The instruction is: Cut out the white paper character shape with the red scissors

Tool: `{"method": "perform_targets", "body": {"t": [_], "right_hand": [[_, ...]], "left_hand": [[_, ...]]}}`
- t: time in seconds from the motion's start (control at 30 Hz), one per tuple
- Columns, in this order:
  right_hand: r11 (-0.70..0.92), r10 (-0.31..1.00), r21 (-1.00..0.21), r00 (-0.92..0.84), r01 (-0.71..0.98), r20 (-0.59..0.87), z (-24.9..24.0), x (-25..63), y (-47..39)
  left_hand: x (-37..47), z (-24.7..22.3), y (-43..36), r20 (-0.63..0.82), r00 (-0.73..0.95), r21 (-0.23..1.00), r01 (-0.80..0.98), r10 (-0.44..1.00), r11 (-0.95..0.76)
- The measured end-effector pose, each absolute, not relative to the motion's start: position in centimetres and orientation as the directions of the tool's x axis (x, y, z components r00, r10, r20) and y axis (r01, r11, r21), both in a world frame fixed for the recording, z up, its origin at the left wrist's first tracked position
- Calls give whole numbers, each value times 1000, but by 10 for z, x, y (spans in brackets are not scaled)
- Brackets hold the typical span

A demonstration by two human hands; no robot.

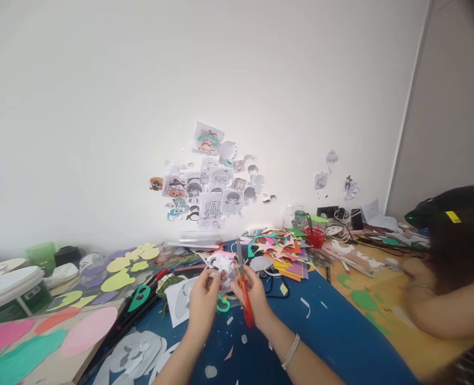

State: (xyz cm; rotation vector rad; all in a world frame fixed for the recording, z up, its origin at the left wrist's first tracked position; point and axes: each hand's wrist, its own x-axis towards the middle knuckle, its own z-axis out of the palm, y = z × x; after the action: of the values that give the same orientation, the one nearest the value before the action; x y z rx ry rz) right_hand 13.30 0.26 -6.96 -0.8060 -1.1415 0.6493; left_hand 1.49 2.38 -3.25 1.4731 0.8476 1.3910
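Note:
My left hand (207, 291) pinches a small white paper cutout (224, 263) above the blue table cover (297, 331). Red-handled scissors (245, 299) are in my right hand (257, 297), with the blades pointing up and away, just right of the paper. Whether the blades touch the paper cannot be made out. A grey printed sheet (178, 302) lies left of my left hand, and a green ring-like handle (223, 303) shows between my hands. White paper scraps (211, 371) are scattered on the cover.
Behind my right hand is a heap of coloured paper (285, 251). Cut shapes on a board (80, 334), dark pens and a white tub (12, 291) stand left. A red bowl (314, 237) sits at the back. At the right, a person's arm (449, 307) rests on the wooden table.

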Motion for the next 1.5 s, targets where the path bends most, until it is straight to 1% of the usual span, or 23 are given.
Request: {"method": "perform_targets", "body": {"t": [0.1,0.17,0.23,0.3,0.37,0.5,0.63,0.83,0.9,1.07,1.2,1.33,1.5], "right_hand": [[542,839,-835,116,-90,532,-63,140,-3],[465,882,-882,-49,-74,469,-59,147,-6],[395,900,-919,-197,-11,389,-56,154,-10],[349,906,-936,-274,54,322,-55,159,-12],[325,910,-939,-306,111,278,-55,161,-13],[311,917,-932,-318,187,242,-51,160,-17],[268,925,-950,-320,159,207,-47,159,-22],[224,931,-965,-324,136,171,-47,159,-22],[223,931,-966,-322,128,172,-47,159,-23],[217,941,-964,-296,155,164,-45,158,-25],[265,939,-949,-268,169,214,-42,156,-27],[263,948,-945,-233,193,216,-36,153,-30],[243,945,-956,-261,163,195,-36,153,-30]], "left_hand": [[5,-27,33,399,115,917,-42,910,-397],[-1,-24,39,425,116,905,-35,898,-424],[-6,-23,44,459,113,887,-13,881,-461],[-10,-23,47,483,99,871,44,870,-489],[-13,-22,48,496,76,858,111,865,-502],[-14,-21,46,503,27,850,166,864,-500],[-14,-21,47,488,-19,864,152,873,-479],[-14,-20,46,480,-48,877,13,876,-480],[-14,-19,45,482,-41,876,11,875,-482],[-13,-18,45,485,-24,873,73,874,-483],[-12,-17,46,474,12,877,86,880,-473],[-12,-13,42,425,30,904,31,905,-426],[-12,-10,40,363,31,931,-56,931,-361]]}}
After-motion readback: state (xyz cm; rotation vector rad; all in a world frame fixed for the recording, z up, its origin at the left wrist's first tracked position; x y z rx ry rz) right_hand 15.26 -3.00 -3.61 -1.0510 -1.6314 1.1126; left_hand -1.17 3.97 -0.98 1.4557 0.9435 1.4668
